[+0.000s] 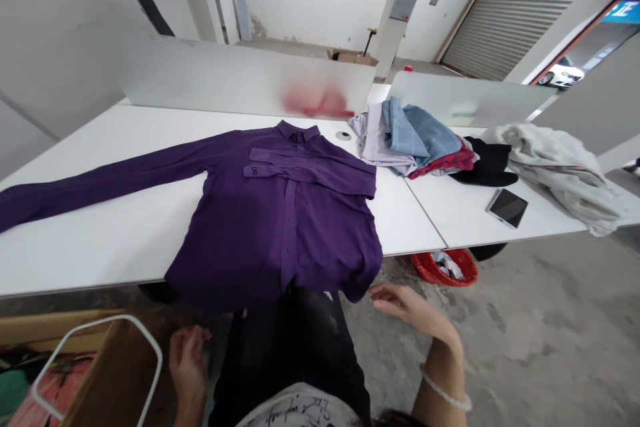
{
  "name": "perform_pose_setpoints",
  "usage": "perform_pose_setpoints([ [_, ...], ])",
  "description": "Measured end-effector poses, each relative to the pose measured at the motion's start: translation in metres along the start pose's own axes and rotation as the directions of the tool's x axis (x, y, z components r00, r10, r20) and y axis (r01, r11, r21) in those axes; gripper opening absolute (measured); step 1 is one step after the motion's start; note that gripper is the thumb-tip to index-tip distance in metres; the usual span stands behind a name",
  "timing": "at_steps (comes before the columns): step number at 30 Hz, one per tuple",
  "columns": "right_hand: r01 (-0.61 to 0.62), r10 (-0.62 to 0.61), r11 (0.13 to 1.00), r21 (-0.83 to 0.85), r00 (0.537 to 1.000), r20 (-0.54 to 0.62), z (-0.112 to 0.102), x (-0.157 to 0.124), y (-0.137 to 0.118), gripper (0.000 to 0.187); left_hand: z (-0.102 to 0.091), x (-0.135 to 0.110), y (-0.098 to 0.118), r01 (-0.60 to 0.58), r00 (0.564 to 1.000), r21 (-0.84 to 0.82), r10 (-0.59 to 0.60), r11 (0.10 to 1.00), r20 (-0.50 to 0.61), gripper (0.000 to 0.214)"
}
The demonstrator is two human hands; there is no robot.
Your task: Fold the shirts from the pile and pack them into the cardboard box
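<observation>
A purple button-up shirt (280,213) lies face up on the white table (100,240), its hem hanging over the front edge. One sleeve stretches far to the left; the other is folded across the chest. My right hand (407,307) hovers below the table edge, just right of the hem, fingers loosely apart and holding nothing. My left hand (189,353) is low by my dark trousers, fingers curled, with nothing visible in it.
A pile of folded clothes (415,140), a black garment (487,163), a grey garment (560,167) and a phone (507,207) lie on the table's right part. A red bin (445,267) stands beneath. A white-rimmed cardboard box (110,373) sits at lower left.
</observation>
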State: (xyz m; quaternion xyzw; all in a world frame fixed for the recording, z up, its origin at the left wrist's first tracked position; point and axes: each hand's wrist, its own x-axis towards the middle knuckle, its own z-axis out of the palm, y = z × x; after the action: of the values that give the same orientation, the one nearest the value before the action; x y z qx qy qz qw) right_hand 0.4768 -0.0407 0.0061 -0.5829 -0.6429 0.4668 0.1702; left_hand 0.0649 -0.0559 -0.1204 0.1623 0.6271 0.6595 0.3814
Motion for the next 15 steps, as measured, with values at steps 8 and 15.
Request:
perform_pose_setpoints([
  [8,0.150,-0.360,0.849,-0.506,0.865,-0.349,-0.081,0.121,-0.077,0.049,0.076,-0.031,0.069,-0.916,0.367,0.159,0.607,0.368,0.705,0.017],
  [15,-0.239,-0.137,0.661,-0.712,0.893,-0.428,-0.088,0.246,-0.049,0.065,0.167,0.000,0.100,-0.948,0.225,0.303,0.471,-0.095,0.853,0.049],
])
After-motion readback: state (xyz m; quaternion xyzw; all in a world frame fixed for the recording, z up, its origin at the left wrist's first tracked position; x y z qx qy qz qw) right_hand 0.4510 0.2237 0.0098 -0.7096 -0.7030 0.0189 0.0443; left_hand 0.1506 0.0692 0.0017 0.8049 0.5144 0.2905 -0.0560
